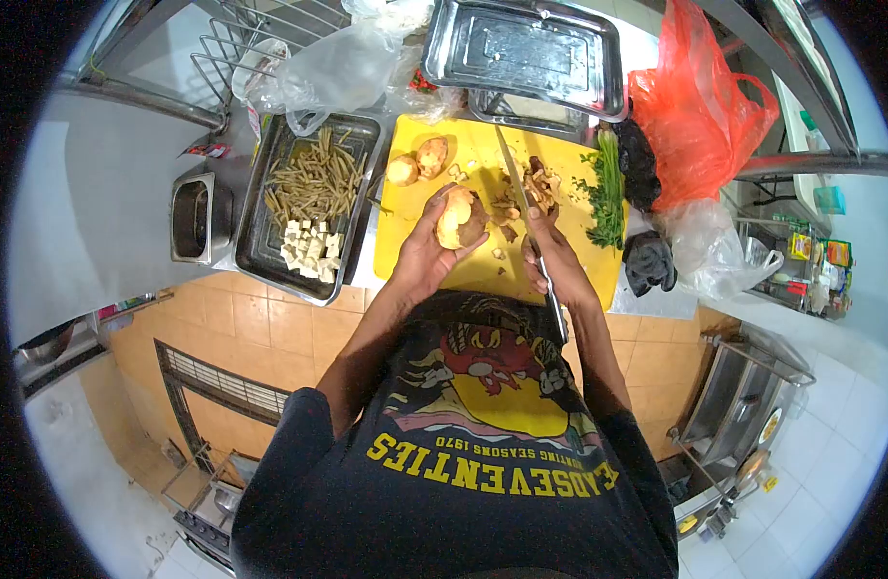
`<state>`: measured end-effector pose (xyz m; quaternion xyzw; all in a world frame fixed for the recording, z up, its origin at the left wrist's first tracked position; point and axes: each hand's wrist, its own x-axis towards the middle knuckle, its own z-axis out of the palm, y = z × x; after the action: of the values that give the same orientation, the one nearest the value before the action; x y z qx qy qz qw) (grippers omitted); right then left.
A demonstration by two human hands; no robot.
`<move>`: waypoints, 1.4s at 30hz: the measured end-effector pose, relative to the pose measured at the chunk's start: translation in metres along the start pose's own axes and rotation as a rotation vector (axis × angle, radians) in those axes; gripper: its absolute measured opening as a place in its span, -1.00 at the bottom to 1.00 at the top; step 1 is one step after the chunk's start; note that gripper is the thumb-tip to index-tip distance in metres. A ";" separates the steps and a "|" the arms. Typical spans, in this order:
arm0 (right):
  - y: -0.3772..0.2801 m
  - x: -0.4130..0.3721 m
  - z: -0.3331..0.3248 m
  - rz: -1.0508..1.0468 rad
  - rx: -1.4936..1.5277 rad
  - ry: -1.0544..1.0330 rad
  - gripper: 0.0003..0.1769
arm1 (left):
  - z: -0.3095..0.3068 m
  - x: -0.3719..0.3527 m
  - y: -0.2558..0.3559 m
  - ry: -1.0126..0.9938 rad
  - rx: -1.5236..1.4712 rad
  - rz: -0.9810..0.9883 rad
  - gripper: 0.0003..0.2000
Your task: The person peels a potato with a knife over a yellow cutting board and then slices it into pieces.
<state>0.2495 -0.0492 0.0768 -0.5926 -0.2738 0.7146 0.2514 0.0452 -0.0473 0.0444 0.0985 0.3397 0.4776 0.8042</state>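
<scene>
My left hand (428, 247) holds a partly peeled potato (454, 218), with brown skin on its right side, above the yellow cutting board (398, 253). My right hand (558, 259) is wrapped round a long knife (511, 162), its blade pointing away from me and its handle end toward my shirt. Brown peelings (538, 183) lie on the board beside the blade. Two peeled potatoes (431, 156) rest at the board's upper left. Green leafy stalks (606, 193) lie along its right edge.
Left of the board, a metal tray (254, 241) holds cut green beans (314, 179) and white cubes (311, 251). A small metal container (193, 217) stands farther left. Metal trays (526, 53) sit behind the board. Red (690, 116) and clear plastic bags (709, 249) lie at the right.
</scene>
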 end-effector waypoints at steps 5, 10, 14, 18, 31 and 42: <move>-0.015 -0.014 0.005 -0.165 -0.314 -0.111 -0.23 | 0.004 -0.001 -0.003 0.015 0.051 0.019 -0.49; 0.006 -0.003 0.009 -0.441 -0.564 -0.076 -0.31 | 0.005 -0.003 -0.001 -0.080 0.046 0.005 -0.48; 0.001 -0.004 0.009 -0.350 -0.514 -0.071 -0.31 | 0.009 -0.003 -0.001 -0.109 0.092 0.003 -0.41; 0.004 -0.002 0.003 -0.323 -0.575 -0.087 -0.32 | 0.009 0.000 -0.005 -0.101 0.103 0.044 -0.39; -0.014 -0.022 0.020 -0.355 -0.756 -0.096 -0.22 | -0.003 0.002 -0.016 -0.181 0.032 0.103 -0.20; -0.006 -0.022 0.016 -0.591 -0.832 -0.026 -0.21 | 0.006 0.002 -0.017 -0.036 -0.049 0.069 -0.37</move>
<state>0.2374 -0.0618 0.0991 -0.5307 -0.6941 0.4510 0.1823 0.0612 -0.0533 0.0395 0.0989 0.3096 0.5114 0.7955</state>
